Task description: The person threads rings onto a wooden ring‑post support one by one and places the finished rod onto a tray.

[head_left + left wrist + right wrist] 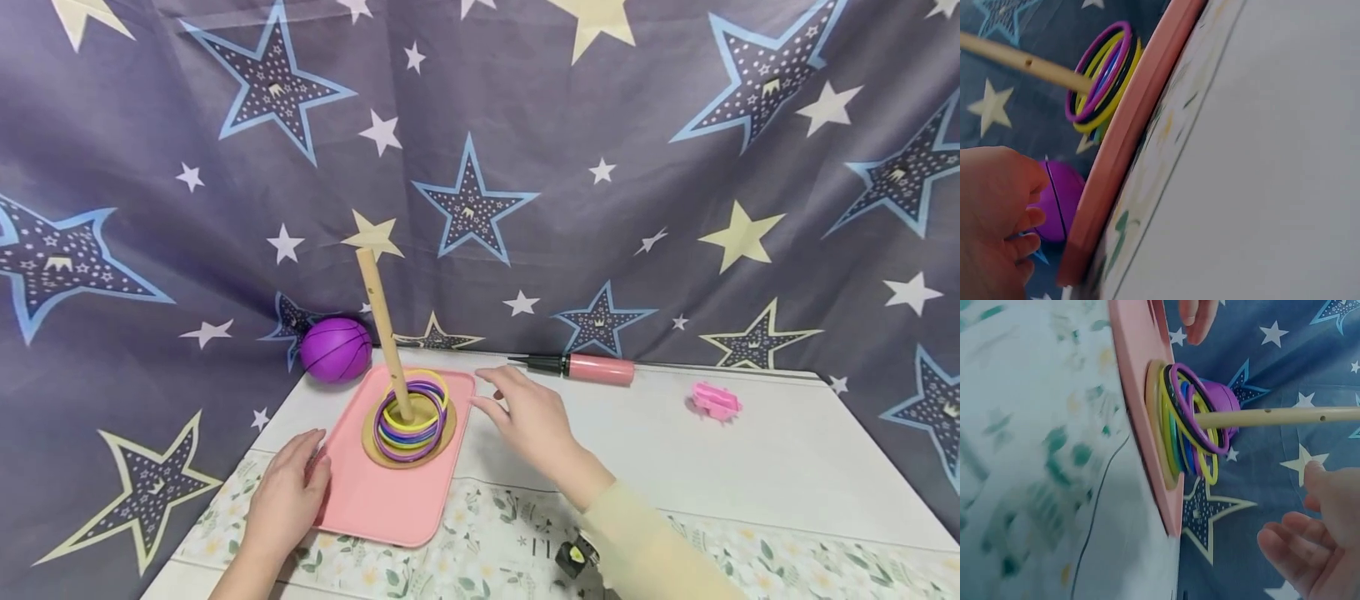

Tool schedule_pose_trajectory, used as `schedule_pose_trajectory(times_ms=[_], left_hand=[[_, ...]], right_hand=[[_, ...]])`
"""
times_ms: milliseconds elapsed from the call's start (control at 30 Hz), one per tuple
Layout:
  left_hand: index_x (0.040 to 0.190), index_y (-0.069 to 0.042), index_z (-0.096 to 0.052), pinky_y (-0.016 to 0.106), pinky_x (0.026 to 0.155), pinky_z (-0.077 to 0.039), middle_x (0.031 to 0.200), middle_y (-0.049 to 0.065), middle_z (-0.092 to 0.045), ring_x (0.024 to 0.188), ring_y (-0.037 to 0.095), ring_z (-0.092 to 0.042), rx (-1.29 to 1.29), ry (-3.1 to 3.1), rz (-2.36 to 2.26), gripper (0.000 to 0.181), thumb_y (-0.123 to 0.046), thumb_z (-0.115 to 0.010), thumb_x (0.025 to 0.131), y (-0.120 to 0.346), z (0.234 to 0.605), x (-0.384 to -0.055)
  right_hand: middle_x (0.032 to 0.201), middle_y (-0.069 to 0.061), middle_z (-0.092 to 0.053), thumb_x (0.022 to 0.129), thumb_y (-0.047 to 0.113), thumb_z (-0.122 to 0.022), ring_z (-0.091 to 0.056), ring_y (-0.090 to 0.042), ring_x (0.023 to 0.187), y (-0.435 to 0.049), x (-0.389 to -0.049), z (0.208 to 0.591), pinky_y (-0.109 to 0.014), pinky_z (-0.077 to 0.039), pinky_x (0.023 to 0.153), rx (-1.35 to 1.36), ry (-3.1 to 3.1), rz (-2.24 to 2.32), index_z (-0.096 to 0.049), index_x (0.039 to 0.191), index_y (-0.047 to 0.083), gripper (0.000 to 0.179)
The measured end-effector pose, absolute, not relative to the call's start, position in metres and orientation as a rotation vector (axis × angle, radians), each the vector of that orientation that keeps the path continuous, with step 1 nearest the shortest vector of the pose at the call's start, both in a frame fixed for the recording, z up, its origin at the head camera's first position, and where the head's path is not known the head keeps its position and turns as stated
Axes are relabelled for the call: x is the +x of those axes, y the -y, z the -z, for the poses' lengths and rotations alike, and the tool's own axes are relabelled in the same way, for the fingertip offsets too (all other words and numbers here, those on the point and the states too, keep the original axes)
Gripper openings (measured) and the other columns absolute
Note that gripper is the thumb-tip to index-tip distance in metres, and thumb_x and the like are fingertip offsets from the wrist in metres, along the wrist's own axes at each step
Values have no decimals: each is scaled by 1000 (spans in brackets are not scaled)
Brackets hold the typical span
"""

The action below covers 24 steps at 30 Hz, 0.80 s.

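A pink tray [352, 508] lies on the table with a ring-toss stand on it: a wooden peg [381, 321] on a round wooden base [372, 446]. Several coloured rings [411, 427], purple, yellow, blue and dark, are stacked loosely around the peg, some tilted. Beside the tray's left edge is my left hand [287, 492], fingers loosely bent and holding nothing. My right hand [534, 417] hovers by the right edge, thumb and fingers apart with nothing between them. The right wrist view shows a gap between that hand [1316, 540] and the rings [1188, 425].
A purple ball [336, 350] sits behind the tray at the left. At the back lie a pink and black hand pump [600, 369] and, farther right, a small pink plastic piece [716, 402]. A star-patterned curtain [510, 100] hangs behind the table.
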<state>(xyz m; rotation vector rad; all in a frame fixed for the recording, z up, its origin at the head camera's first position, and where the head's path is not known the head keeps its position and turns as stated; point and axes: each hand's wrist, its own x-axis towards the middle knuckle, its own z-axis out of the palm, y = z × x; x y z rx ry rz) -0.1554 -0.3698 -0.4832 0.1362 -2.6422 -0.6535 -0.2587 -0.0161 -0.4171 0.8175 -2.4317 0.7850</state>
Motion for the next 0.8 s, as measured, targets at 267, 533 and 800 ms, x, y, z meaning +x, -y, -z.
schedule_pose_trajectory(times_ms=[267,533,800], left_hand=[[149,5,-63,69,124,-33,154,29,-59,149,52,-46,-43,2596,539,47,-12,-71,106,350,469,-153],[146,6,-66,65,129,-29,152,27,-62,148,49,-50,-253,2542,474,50,-12,-79,101,313,457,-156],[149,2,-66,64,129,-28,155,23,-61,150,47,-50,-415,2484,415,55,-19,-81,100,266,450,-160]], right_hand=[[131,-2,-76,106,41,-76,-75,-23,116,-17,-246,420,-52,-66,82,738,2455,-631,-73,142,17,44],[125,-3,-77,103,39,-79,-76,-28,111,-49,-230,428,-50,-66,74,719,2394,-486,-75,139,13,44],[126,-4,-78,102,37,-82,-75,-28,114,-76,-213,437,-52,-66,81,659,2451,-505,-75,139,12,46]])
